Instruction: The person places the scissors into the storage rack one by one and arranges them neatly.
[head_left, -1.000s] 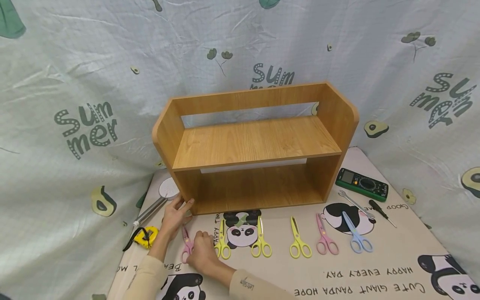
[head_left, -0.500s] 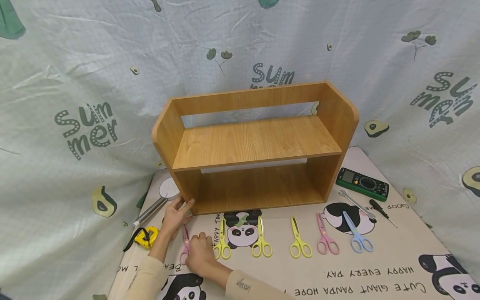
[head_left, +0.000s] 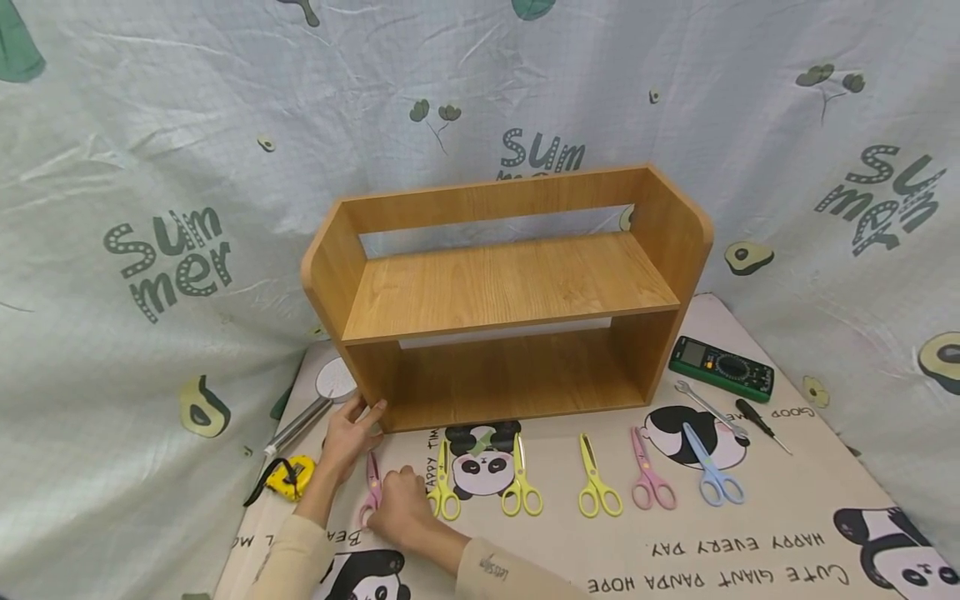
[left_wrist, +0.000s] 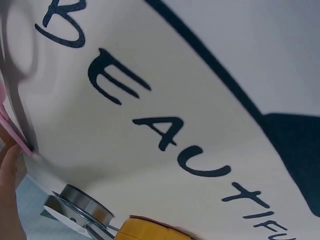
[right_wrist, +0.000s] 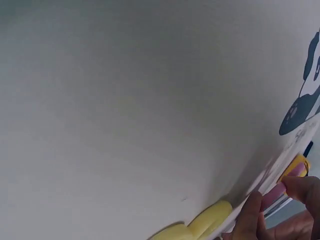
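My left hand (head_left: 349, 437) lies against the lower left corner of a wooden two-tier shelf (head_left: 517, 283), its fingers reaching along the side panel. In the left wrist view only a little of that hand (left_wrist: 9, 195) shows at the left edge. My right hand (head_left: 406, 510) pinches a handle loop of the pink scissors (head_left: 372, 473), which lie with blades toward the shelf; the hand covers part of the loops. The right wrist view has the pink loop (right_wrist: 273, 196) between thumb and finger. Yellow scissors (head_left: 444, 492) lie just right of that hand.
More scissors lie in the row: yellow (head_left: 521, 492), yellow (head_left: 597, 492), pink (head_left: 651, 487), blue (head_left: 718, 479). At right are a multimeter (head_left: 722, 367), wrench (head_left: 708, 408) and screwdriver (head_left: 761, 423). A yellow tape measure (head_left: 292, 477) and a metal-handled tool with a round head (head_left: 300, 425) lie left.
My right hand has shifted slightly left, swinging the pink scissors' loops a little left so the blades point straighter at the shelf. My left hand stays at the shelf corner.
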